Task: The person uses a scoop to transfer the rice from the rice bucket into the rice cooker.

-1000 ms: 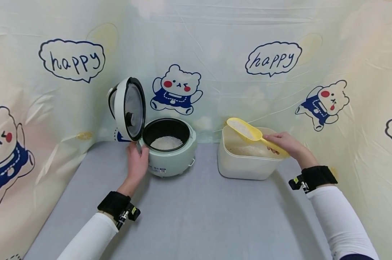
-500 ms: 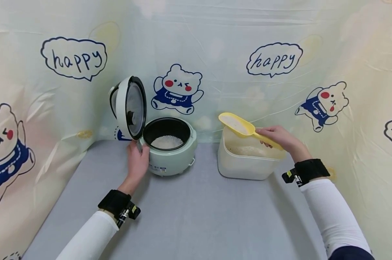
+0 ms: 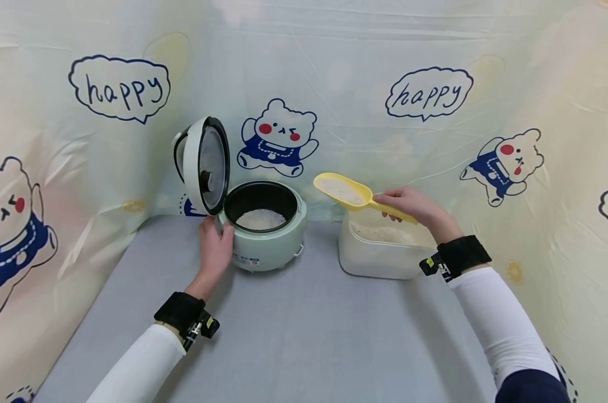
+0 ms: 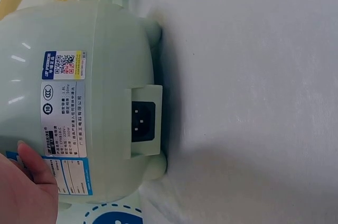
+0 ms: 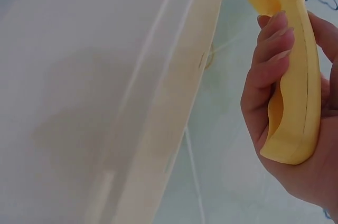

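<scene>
A pale green rice cooker [image 3: 270, 254] stands with its lid [image 3: 213, 168] raised on the left. White rice [image 3: 260, 219] lies in its black pot. My left hand [image 3: 216, 246] holds the cooker's side by the hinge, thumb on the body; in the left wrist view, the other fingers are mostly hidden. My right hand [image 3: 410, 206] grips the handle of a yellow scoop [image 3: 366, 197], its bowl filled with rice and pointing left toward the cooker. Fingers wrap the scoop handle [image 5: 301, 92] in the right wrist view. Below it stands an open cream bin [image 3: 379, 263] of rice.
Both items rest on a grey tabletop [image 3: 304, 336], a gap between them. A printed curtain [image 3: 349, 129] hangs close behind. The power socket [image 4: 143, 121] of the cooker faces the left wrist camera, with no cord in it.
My right hand has carried the filled scoop leftward and slightly up, from over the bin toward the rice cooker. The left hand stays at the cooker.
</scene>
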Demonstrator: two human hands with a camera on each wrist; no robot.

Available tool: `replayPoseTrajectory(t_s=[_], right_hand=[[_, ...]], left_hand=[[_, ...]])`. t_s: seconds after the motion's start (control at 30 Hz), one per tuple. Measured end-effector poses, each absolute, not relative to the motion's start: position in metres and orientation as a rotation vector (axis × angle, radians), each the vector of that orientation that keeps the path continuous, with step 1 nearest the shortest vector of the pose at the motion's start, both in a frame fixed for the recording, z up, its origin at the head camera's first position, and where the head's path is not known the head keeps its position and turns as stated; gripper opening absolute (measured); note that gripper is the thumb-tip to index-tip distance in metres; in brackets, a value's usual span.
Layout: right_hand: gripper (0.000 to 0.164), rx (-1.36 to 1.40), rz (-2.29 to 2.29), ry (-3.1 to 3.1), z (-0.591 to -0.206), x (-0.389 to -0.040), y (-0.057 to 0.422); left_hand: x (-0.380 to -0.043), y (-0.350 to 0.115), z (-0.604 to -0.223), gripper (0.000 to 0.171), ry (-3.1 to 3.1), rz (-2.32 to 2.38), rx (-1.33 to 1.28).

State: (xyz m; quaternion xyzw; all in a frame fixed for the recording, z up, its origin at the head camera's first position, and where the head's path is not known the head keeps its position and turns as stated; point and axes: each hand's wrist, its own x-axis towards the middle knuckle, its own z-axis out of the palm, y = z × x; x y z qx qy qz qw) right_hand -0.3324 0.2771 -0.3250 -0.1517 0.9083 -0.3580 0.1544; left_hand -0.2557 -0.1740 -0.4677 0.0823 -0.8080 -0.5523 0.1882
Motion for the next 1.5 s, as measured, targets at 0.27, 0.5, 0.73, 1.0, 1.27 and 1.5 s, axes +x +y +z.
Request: replayPoseTrajectory(t_s=[0.27,0.5,0.73,1.0,1.27,1.5], right_hand=[[0.044,-0.465,-0.959,2.573,-0.310,-0.328,0.242],[0.042,-0.506,-0.902,2.578,-0.299,-0.336,0.210],[0.035,-0.510,-0.793,2.595,-0.283,-0.339,0.180],[0.034,-0.520,-0.678,2.636,-0.269,-0.335,0.153],[0.031,-0.541,-0.581,2.714,-0.264,-0.333,0.135],[0.031,-0.546,-0.549,2.726,-0.267,-0.332,0.124]], left_hand=[[-0.255,-0.173,-0.470,0.058,-2.273,-1.566,0.231],[-0.256,-0.173,-0.468,0.059,-2.264,-1.561,0.220],[-0.256,-0.171,-0.467,0.059,-2.261,-1.578,0.219],[-0.256,-0.171,-0.466,0.056,-2.261,-1.559,0.225],[-0.257,-0.172,-0.461,0.055,-2.268,-1.562,0.232],[-0.256,-0.172,-0.465,0.055,-2.282,-1.548,0.244]])
